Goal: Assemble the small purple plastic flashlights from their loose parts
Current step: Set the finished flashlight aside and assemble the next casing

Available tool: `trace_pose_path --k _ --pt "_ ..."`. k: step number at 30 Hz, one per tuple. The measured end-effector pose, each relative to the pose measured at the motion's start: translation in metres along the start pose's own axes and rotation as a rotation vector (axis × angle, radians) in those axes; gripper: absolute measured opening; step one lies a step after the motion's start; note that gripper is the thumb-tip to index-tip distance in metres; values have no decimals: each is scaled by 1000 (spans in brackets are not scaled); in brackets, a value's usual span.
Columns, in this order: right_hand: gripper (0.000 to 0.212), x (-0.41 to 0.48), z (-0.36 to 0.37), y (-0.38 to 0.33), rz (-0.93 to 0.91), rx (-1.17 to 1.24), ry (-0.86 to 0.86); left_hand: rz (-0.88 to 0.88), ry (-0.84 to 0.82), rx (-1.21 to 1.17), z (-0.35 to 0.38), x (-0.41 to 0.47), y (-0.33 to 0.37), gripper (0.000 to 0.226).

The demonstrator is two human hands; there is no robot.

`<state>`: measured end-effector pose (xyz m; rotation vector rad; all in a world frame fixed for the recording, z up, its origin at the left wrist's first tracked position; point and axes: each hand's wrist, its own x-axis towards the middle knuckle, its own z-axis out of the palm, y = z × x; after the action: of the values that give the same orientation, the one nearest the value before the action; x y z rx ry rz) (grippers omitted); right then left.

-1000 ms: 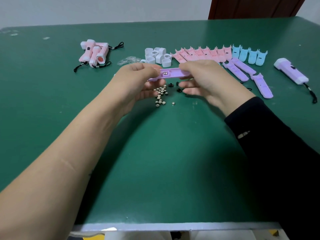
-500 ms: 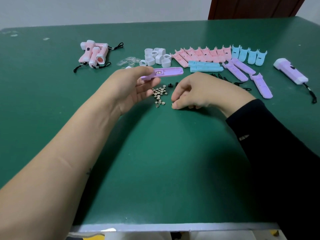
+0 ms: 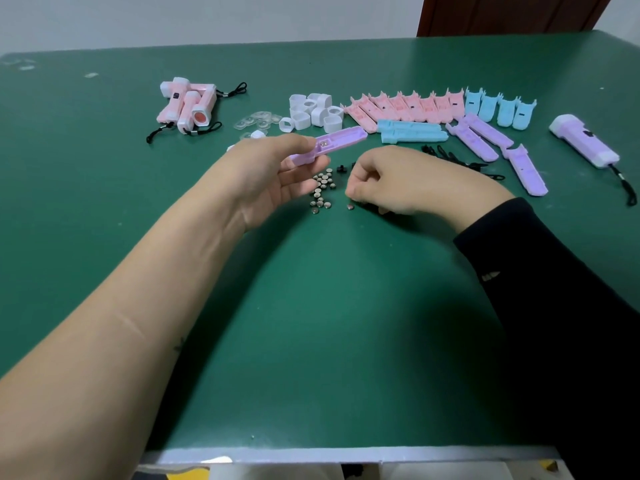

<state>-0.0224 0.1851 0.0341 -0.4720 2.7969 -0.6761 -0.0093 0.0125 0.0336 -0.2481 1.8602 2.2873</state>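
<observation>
Held clear of the green table (image 3: 311, 306) in the left hand (image 3: 273, 171), thumb on top and fingers curled beneath: the purple shell half (image 3: 337, 142), a long open trough of smooth plastic, hollow side up, its far end tilted up to the right. Seen inside that trough, close to the gripped end: a small shiny piece (image 3: 324, 144), too small to name.

Kept the right hand (image 3: 398, 178) low over the table just beside the heap of round metal button cells (image 3: 322, 188), fingers curled, tips drawn together above one stray cell (image 3: 350, 206). Could not tell whether anything was pinched there. Partly hidden behind that hand: black lanyards (image 3: 460, 157).

Laid out flat along the far side: clear domed lenses (image 3: 258, 119), squarish white caps (image 3: 313, 110), a row of pink shells (image 3: 405, 105), long blue shells (image 3: 410, 131), short blue shells (image 3: 498, 107) and loose purple shells (image 3: 485, 140). Piled at far left: pink flashlights (image 3: 188, 102). Off to the right, well apart: a finished purple flashlight (image 3: 583, 140), white-headed, with its cord trailing. Cut off at the lower right edge: a black sleeve (image 3: 554, 271).
</observation>
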Motion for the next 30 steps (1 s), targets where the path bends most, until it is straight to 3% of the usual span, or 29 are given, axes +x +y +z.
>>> trace_pose_path --k 9,11,14,16,25,30 --pt "10 -1 -1 1 -58 0 3 -13 -20 -17 2 0 -1 4" --pt "14 0 -5 2 -51 112 114 -26 -30 -24 2 0 -1 4" --pt "18 3 -9 2 -32 507 396 -36 -44 -33 4 -1 -2 5" --pt "18 4 -6 -1 -25 648 481 -41 -49 -37 7 -2 -3 5" --pt "9 7 6 -10 -2 614 500 -40 -137 9 16 -9 -4 21" --pt "10 7 7 -10 6 568 515 -39 -122 -18 17 -9 -4 19"
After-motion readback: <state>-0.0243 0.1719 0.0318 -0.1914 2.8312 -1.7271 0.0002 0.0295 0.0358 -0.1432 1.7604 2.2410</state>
